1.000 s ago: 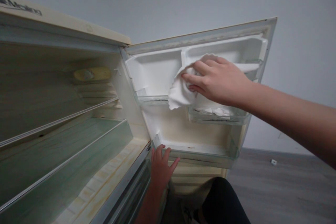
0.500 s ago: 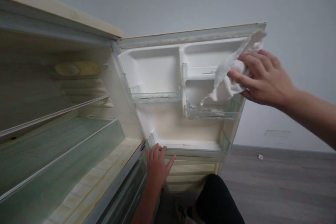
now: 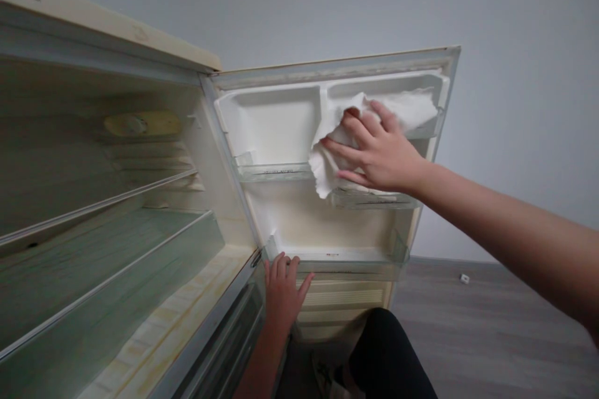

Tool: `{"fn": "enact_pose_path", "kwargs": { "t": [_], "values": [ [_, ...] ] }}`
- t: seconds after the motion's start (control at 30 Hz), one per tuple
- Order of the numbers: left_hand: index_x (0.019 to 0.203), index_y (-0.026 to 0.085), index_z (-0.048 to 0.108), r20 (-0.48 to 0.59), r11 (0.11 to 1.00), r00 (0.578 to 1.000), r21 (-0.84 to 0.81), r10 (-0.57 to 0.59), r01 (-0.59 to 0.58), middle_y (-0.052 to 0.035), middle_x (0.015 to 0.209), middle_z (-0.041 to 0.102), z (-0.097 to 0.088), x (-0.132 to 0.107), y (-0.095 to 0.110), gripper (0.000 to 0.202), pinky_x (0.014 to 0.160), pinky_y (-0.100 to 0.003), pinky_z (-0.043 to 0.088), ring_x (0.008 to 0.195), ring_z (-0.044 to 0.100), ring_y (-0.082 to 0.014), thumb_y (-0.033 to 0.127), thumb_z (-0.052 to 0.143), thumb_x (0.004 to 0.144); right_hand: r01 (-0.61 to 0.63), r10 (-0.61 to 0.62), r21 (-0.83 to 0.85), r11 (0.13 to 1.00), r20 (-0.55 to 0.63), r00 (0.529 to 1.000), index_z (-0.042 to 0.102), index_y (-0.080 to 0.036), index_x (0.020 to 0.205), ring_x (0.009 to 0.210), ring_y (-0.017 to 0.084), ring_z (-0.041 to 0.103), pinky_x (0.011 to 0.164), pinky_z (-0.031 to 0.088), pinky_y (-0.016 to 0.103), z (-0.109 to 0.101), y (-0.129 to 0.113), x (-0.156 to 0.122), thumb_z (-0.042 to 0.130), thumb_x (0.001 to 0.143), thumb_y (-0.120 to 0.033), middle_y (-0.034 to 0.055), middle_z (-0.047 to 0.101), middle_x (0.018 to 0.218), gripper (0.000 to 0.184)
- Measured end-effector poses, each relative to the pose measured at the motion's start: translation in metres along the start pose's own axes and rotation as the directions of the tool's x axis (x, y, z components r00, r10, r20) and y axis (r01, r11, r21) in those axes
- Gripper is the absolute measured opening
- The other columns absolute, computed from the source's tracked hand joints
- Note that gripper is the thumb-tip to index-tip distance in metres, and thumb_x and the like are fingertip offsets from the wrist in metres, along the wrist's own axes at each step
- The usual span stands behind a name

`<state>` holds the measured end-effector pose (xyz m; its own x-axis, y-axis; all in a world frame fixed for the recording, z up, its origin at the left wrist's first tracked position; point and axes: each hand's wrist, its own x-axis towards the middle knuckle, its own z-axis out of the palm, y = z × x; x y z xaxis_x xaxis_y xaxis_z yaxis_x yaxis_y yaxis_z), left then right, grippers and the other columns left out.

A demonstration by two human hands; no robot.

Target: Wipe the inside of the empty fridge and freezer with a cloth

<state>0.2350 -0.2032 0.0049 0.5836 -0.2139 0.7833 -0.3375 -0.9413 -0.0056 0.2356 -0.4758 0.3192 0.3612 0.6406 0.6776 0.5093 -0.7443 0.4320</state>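
My right hand point(image 3: 374, 153) presses a crumpled white cloth point(image 3: 414, 109) against the right-hand compartments of the open fridge door point(image 3: 281, 121). The cloth spreads out past the fingers on both sides and covers much of the upper right door bin. My left hand point(image 3: 283, 290) rests its fingertips on the rim of the clear bottom door bin point(image 3: 355, 271), near the hinge side, thumb held apart. A clear bin point(image 3: 281, 173) on the upper left and another point(image 3: 374, 201) below my right hand show on the door.
At left the fridge interior has a glass shelf point(image 3: 98, 206), a greenish clear drawer front point(image 3: 112, 287) and a yellowed light cover point(image 3: 143, 123). Lower drawers point(image 3: 224, 343) show below. My knee point(image 3: 386, 355) is beneath the door. A small white object point(image 3: 464, 278) lies on the floor point(image 3: 491, 336).
My right hand has moved the cloth left, from the door's outer top corner onto the right-hand compartments. My left hand stays at the bottom bin. The view has shifted slightly.
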Motion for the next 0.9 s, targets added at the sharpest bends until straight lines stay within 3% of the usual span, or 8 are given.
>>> {"fn": "enact_pose_path", "kwargs": {
  "t": [0.13,0.3,0.53,0.63,0.7,0.73,0.83,0.9],
  "values": [
    [0.118,0.016,0.063,-0.001,1.000,1.000,0.003,0.010,-0.010,-0.0152,0.110,0.066,0.000,0.001,0.000,0.040,0.113,-0.062,0.035,0.123,0.056,-0.0365,0.046,0.063,0.092,-0.086,0.085,-0.144,0.986,-0.012,0.996,0.039,-0.027,0.152,0.133,0.041,0.042,0.101,0.034,0.055,0.002,-0.003,0.016,0.043,0.098,-0.043,0.0168,0.053,0.141,0.056],
    [0.119,0.017,0.063,0.029,1.000,0.999,0.007,0.015,-0.015,-0.0143,0.112,0.066,-0.003,0.000,-0.001,0.036,0.114,-0.061,0.035,0.124,0.056,-0.0355,0.041,0.062,0.093,-0.168,0.171,-0.224,0.960,-0.007,0.985,0.035,-0.025,0.153,0.126,0.043,0.046,0.091,0.039,0.054,0.001,0.003,0.014,0.043,0.095,-0.037,0.0185,0.058,0.133,0.060],
    [0.123,0.017,0.062,0.035,1.000,0.999,-0.002,0.012,-0.012,-0.0158,0.116,0.067,-0.005,-0.002,0.003,0.037,0.113,-0.062,0.036,0.126,0.055,-0.0366,0.037,0.061,0.092,-0.321,0.314,-0.187,0.929,-0.065,0.947,0.049,-0.020,0.144,0.126,0.040,0.049,0.102,0.036,0.058,-0.015,0.042,-0.035,0.048,0.093,-0.037,0.0178,0.060,0.129,0.054],
    [0.124,0.017,0.063,0.033,1.000,0.999,-0.026,0.009,-0.008,-0.0161,0.114,0.066,-0.008,-0.002,0.007,0.037,0.113,-0.062,0.035,0.128,0.053,-0.0373,0.035,0.060,0.092,-0.404,0.382,-0.126,0.906,-0.169,0.909,0.049,-0.024,0.146,0.135,0.038,0.043,0.110,0.032,0.060,-0.006,0.052,-0.060,0.049,0.093,-0.039,0.0147,0.056,0.136,0.055],
    [0.125,0.016,0.062,0.036,0.999,0.999,-0.035,0.003,-0.002,-0.0165,0.115,0.066,-0.008,-0.003,0.009,0.038,0.114,-0.063,0.035,0.129,0.052,-0.0380,0.034,0.060,0.092,-0.442,0.403,-0.039,0.896,-0.346,0.847,0.047,-0.026,0.148,0.143,0.034,0.036,0.116,0.029,0.058,0.010,0.045,-0.071,0.043,0.096,-0.036,0.0123,0.050,0.145,0.053],
    [0.125,0.016,0.062,0.041,0.999,0.999,-0.037,0.000,0.002,-0.0166,0.115,0.065,-0.008,-0.003,0.009,0.038,0.114,-0.063,0.034,0.130,0.051,-0.0384,0.034,0.060,0.092,-0.451,0.415,0.029,0.892,-0.449,0.791,0.048,-0.026,0.147,0.146,0.032,0.034,0.117,0.029,0.057,0.020,0.038,-0.075,0.040,0.096,-0.034,0.0121,0.045,0.148,0.053],
    [0.126,0.016,0.062,0.048,0.999,0.999,-0.037,-0.006,0.008,-0.0165,0.117,0.065,-0.007,-0.003,0.009,0.039,0.115,-0.063,0.033,0.132,0.050,-0.0389,0.034,0.060,0.092,-0.453,0.525,0.308,0.837,-0.686,0.503,0.058,-0.024,0.135,0.141,0.031,0.040,0.117,0.032,0.056,0.047,0.009,-0.081,0.042,0.090,-0.031,0.0148,0.045,0.145,0.048],
    [0.126,0.016,0.062,0.048,0.999,0.999,-0.035,-0.006,0.008,-0.0163,0.118,0.065,-0.005,-0.003,0.007,0.039,0.116,-0.063,0.033,0.132,0.050,-0.0389,0.034,0.061,0.091,-0.434,0.663,0.510,0.742,-0.652,0.368,0.059,-0.028,0.126,0.130,0.030,0.050,0.110,0.040,0.057,0.056,-0.008,-0.079,0.044,0.086,-0.034,0.0129,0.053,0.133,0.042]
  ]
}}
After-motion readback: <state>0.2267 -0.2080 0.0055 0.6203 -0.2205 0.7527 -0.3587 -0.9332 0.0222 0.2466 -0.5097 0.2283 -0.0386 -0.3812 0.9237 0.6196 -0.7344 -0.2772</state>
